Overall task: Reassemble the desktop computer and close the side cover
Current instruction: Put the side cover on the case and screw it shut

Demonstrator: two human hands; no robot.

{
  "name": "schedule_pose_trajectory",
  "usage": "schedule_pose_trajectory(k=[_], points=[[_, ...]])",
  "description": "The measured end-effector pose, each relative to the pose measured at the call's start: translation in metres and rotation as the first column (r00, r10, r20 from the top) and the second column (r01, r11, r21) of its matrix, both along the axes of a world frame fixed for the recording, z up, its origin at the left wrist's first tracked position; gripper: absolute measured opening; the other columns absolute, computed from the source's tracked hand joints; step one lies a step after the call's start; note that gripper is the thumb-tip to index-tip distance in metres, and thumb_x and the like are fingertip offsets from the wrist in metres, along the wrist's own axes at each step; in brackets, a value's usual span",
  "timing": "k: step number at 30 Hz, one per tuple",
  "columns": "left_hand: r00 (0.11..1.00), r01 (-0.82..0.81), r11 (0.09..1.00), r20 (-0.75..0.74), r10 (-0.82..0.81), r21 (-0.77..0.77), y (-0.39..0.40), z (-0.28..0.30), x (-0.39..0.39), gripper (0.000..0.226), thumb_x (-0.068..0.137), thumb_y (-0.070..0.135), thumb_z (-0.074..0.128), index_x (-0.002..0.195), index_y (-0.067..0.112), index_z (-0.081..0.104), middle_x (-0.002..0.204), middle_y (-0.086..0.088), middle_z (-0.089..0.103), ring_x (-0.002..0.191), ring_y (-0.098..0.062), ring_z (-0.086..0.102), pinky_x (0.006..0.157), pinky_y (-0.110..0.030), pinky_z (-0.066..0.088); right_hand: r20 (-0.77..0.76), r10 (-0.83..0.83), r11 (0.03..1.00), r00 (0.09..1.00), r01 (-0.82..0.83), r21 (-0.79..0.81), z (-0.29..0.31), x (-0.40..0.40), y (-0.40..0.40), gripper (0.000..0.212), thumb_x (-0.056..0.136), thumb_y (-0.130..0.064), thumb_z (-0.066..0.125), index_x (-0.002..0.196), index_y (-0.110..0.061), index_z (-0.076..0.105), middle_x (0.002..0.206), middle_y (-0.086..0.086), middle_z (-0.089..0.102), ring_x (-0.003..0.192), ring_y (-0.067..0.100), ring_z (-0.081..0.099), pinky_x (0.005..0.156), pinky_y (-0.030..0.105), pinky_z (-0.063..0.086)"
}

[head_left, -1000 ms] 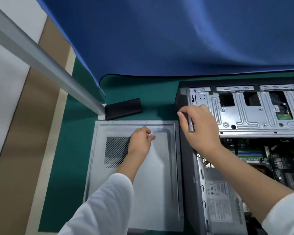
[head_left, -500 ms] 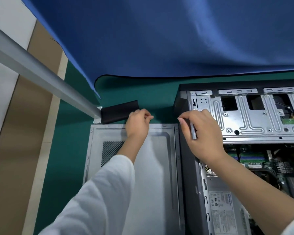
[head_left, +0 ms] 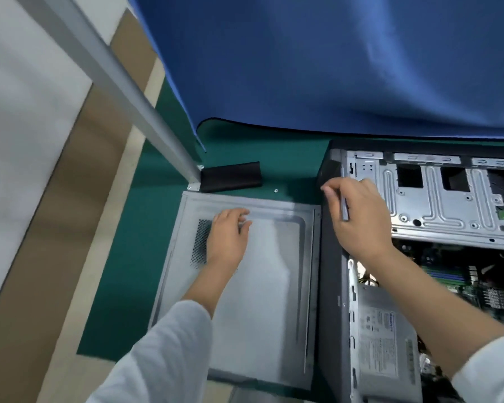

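Grey metal, the side cover [head_left: 262, 301] lies flat on the green tabletop [head_left: 128, 257] beside the open computer case [head_left: 437, 228], your left hand [head_left: 227, 237] resting on it with fingers loosely curled, your right hand [head_left: 358, 216] gripping a slim grey tool [head_left: 344, 209] at the case's edge.

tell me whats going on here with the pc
A person is putting a desktop computer back together. The case lies open on a green mat, its boards and drive cage exposed. The side cover is off, lying flat on the mat to the left of the case. The left hand is over the cover near its vent holes, and the right hand holds a slim grey tool at the case's near corner. A small screw lies on the mat.
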State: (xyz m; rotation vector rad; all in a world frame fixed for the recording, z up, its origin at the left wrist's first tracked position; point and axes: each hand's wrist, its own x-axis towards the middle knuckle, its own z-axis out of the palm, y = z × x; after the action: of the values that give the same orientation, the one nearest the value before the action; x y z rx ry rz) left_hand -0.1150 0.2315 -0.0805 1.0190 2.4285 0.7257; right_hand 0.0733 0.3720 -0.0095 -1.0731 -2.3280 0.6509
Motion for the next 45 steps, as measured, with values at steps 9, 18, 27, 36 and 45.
schedule_pose_trajectory(k=[9, 18, 27, 36, 45], points=[[0.992, -0.118, 0.966, 0.017, 0.126, -0.231, -0.186, 0.014, 0.074, 0.008, 0.093, 0.019, 0.058, 0.099, 0.019, 0.063, 0.096, 0.01, 0.056, 0.097, -0.011, 0.053, 0.085, -0.019, 0.042, 0.231, 0.363, 0.926, 0.903, -0.378, 0.023, 0.026, 0.031, -0.077, 0.037, 0.073, 0.007, 0.067, 0.101, -0.015, 0.059, 0.074, 0.006, 0.06, 0.065, 0.026, 0.048, 0.066, 0.032, 0.031], [0.997, 0.073, 0.954, -0.003, -0.077, -0.292, -0.226, 0.002, 0.124, 0.019, 0.084, 0.025, 0.07, 0.099, 0.014, 0.068, 0.102, 0.001, 0.06, 0.099, -0.015, 0.047, 0.084, -0.015, 0.033, 0.361, 0.57, 0.796, 0.738, -0.606, -0.02, 0.011, 0.073, -0.135, 0.027, 0.101, -0.036, 0.032, 0.109, -0.025, 0.056, 0.08, -0.003, 0.066, 0.072, 0.021, 0.054, 0.077, 0.027, 0.03], [0.905, 0.293, 0.872, -0.179, -0.385, -0.392, -0.232, 0.001, 0.109, 0.011, 0.078, 0.013, 0.075, 0.087, 0.01, 0.069, 0.091, -0.002, 0.063, 0.09, -0.022, 0.056, 0.075, -0.028, 0.048, 0.36, 0.522, 0.829, 0.774, -0.56, 0.003, 0.007, 0.075, -0.137, 0.025, 0.101, -0.034, 0.036, 0.105, -0.023, 0.058, 0.068, -0.001, 0.062, 0.063, 0.021, 0.042, 0.072, 0.028, 0.033], [0.411, 0.604, 0.428, -0.198, -0.89, -0.672, -0.226, 0.023, 0.088, 0.042, 0.025, 0.008, 0.085, 0.058, 0.023, 0.062, 0.058, 0.007, 0.054, 0.051, -0.011, 0.053, 0.036, -0.018, 0.036, 0.333, 0.527, 0.833, 0.782, -0.553, -0.018, 0.011, 0.074, -0.137, 0.028, 0.101, -0.035, 0.034, 0.103, -0.022, 0.059, 0.067, -0.001, 0.063, 0.06, 0.021, 0.043, 0.072, 0.028, 0.034], [0.513, 0.643, 0.675, -0.452, -0.73, -0.361, -0.232, 0.073, 0.084, 0.013, 0.058, 0.0, 0.061, 0.062, 0.01, 0.055, 0.063, -0.002, 0.051, 0.055, -0.019, 0.05, 0.044, -0.025, 0.043, 0.204, 0.64, 0.763, 0.741, -0.581, -0.283, 0.034, 0.07, -0.134, 0.016, 0.097, -0.042, 0.042, 0.1, -0.031, 0.053, 0.078, -0.011, 0.063, 0.067, 0.006, 0.053, 0.078, 0.027, 0.04]])
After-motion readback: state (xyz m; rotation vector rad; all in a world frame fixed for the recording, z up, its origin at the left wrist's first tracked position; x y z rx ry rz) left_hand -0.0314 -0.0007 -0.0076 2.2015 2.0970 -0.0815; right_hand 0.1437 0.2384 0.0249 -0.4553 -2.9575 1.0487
